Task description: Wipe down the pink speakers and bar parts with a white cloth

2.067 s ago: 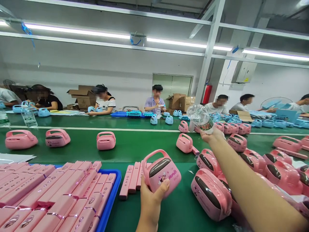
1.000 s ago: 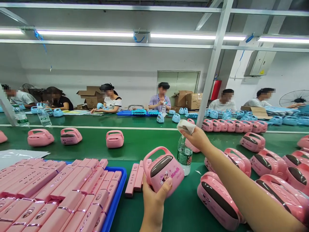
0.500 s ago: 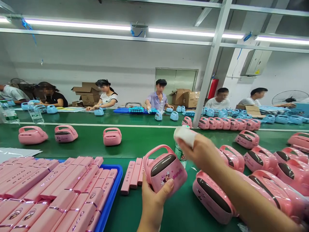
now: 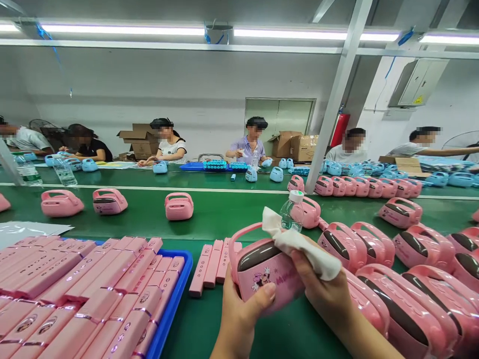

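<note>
My left hand (image 4: 241,311) is closed around the lower left of a pink portable speaker (image 4: 267,267), thumb across its front. The speaker has a carry handle, a dark window and a printed cartoon mouse, and is held tilted above the green table. In my right hand (image 4: 329,294) is a white cloth (image 4: 307,247), pressed against the speaker's upper right edge. One end of the cloth sticks up by the handle. Just behind stands a clear plastic bottle (image 4: 292,214). Several pink bar-shaped parts (image 4: 213,264) lie on the table left of the speaker.
A blue tray (image 4: 182,281) piled with pink bars fills the lower left. More pink speakers (image 4: 407,304) crowd the right side. Others sit on the green belt (image 4: 220,214) ahead. Across it, several people work among blue speakers (image 4: 277,174). A metal post (image 4: 337,99) rises behind the bottle.
My right hand has come down and left, bringing the cloth from above the table onto the speaker. The bottle behind it now shows more fully. The camera view has shifted slightly.
</note>
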Available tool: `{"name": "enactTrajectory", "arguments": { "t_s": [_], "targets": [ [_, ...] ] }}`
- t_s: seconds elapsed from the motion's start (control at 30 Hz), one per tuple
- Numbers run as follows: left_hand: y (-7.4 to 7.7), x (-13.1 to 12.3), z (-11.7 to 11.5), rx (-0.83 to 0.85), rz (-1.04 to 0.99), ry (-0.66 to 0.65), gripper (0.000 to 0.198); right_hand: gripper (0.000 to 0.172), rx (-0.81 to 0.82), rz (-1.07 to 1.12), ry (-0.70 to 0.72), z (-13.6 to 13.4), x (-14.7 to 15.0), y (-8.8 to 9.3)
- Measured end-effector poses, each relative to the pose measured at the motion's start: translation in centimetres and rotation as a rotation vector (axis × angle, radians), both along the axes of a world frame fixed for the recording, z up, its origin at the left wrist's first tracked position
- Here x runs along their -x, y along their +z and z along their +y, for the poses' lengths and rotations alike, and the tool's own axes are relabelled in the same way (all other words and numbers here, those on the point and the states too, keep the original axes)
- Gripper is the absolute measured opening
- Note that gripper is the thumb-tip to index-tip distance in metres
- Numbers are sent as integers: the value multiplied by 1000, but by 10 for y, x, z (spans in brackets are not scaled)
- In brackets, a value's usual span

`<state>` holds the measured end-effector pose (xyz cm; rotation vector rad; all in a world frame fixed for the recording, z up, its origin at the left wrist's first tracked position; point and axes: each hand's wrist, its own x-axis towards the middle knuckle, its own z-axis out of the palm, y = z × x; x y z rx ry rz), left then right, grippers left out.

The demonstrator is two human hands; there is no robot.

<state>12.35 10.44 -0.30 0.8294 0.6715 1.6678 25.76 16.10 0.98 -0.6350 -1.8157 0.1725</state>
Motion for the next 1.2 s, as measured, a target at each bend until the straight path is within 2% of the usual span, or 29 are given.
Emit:
{"name": "enactTrajectory", "arguments": {
  "t_s": [0.07,0.17,0.3,0.4,0.53,0.63,0.73,0.83,0.93,1.03,1.2],
  "targets": [
    [0,-1,0,-20,-19,-42,68,30,28,56,-4,-2,-4,0],
    [-2,-3,-1,20,-10,-20,74,34,79,-38,110,-6,-5,7],
    [-5,-3,0,60,36,33,76,43,-27,-200,225,-10,-3,18],
    [-3,-4,0,0,22,-19,69,37,-45,-132,163,-10,-6,20],
    [3,-6,-2,-41,-55,-135,65,28,108,25,143,-8,-18,18],
    [5,-7,-4,-48,-72,-162,66,26,186,86,157,-8,-23,20],
    [5,-7,-5,-57,-68,-176,70,31,158,-20,199,-12,-22,26],
    [5,-7,-6,-40,-38,-125,74,40,76,-175,262,-18,-17,31],
    [5,-7,-6,-37,-58,-121,75,36,157,-136,322,-20,-16,32],
    [4,-6,-6,-86,-83,-202,69,29,178,-22,293,-20,-21,31],
    [-1,-7,-4,-45,-53,-252,73,27,82,-85,206,-18,-27,34]
  ]
}}
